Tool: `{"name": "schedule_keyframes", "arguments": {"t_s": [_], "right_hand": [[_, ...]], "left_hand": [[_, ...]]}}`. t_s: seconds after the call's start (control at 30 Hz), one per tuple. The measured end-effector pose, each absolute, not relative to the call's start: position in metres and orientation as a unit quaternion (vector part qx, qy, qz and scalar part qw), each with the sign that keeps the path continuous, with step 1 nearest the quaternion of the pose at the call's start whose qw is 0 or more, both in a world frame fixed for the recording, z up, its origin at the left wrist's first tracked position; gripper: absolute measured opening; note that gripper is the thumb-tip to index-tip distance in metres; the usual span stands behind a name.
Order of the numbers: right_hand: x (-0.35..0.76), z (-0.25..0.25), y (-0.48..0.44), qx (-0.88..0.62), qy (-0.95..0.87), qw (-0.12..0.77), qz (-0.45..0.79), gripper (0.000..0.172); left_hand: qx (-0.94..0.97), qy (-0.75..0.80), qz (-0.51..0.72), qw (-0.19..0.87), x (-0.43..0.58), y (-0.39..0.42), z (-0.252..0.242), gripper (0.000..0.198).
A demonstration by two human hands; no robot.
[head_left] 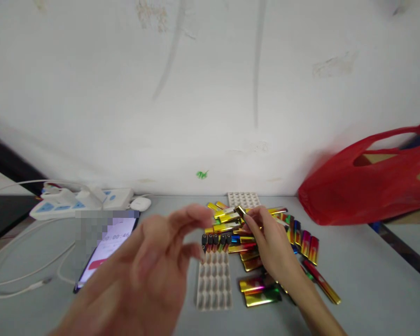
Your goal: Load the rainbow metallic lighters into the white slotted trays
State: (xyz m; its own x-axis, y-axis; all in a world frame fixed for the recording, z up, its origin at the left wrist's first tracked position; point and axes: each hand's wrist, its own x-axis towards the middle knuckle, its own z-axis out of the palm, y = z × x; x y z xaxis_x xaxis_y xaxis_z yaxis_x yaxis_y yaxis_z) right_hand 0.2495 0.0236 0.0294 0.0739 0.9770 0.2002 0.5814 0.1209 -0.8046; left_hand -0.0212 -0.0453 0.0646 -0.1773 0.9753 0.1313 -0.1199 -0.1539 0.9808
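Observation:
My left hand (143, 266) is raised in the foreground, left of a pale moulded tray (214, 282). Its fingers curve with a gap between them and the thumb, and nothing shows in it. With thumb and fingers my right hand (271, 238) pinches a small shiny gold lighter-shaped piece (240, 212) above a loose pile. Upright dark-topped pieces (216, 239) fill the tray's far end, while several nearer pockets are bare. Shiny gold, red and green pieces (262, 297) lie around and under my right hand, which hides part of the pile.
Another pale tray (243, 199) lies by the wall. A red plastic bag (364, 186) stands at the right. On the left are a power strip (117, 198), white cables (21, 226), a white charger-like item (140, 204) and a phone (110, 242) showing a timer.

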Motion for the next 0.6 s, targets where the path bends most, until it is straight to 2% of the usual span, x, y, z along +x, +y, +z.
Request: {"name": "schedule_keyframes", "arguments": {"t_s": [0.03, 0.07, 0.17, 0.27, 0.37, 0.47, 0.6], "right_hand": [[0.249, 0.031, 0.024, -0.616, -0.619, 0.416, 0.253, 0.027], [0.248, 0.032, 0.024, -0.617, -0.600, 0.438, 0.261, 0.030], [0.245, 0.038, 0.025, -0.599, -0.540, 0.508, 0.304, 0.037], [0.243, 0.043, 0.025, -0.576, -0.469, 0.558, 0.370, 0.044], [0.241, 0.043, 0.026, -0.538, -0.407, 0.605, 0.424, 0.040], [0.240, 0.041, 0.027, -0.487, -0.347, 0.641, 0.481, 0.038], [0.237, 0.040, 0.026, -0.457, -0.281, 0.621, 0.571, 0.043]], "left_hand": [[0.455, 0.451, 0.607, 0.470, -0.015, -0.025, 0.080, 0.018], [0.451, 0.459, 0.625, 0.443, -0.009, -0.006, 0.090, 0.018], [0.469, 0.521, 0.618, 0.356, 0.003, 0.035, 0.081, 0.030], [0.471, 0.572, 0.558, 0.374, 0.002, 0.044, 0.043, 0.038], [0.496, 0.585, 0.501, 0.401, -0.001, 0.036, 0.018, 0.047], [0.515, 0.573, 0.477, 0.423, 0.000, 0.029, 0.015, 0.049], [0.524, 0.558, 0.472, 0.437, 0.002, 0.027, 0.017, 0.048]]}}
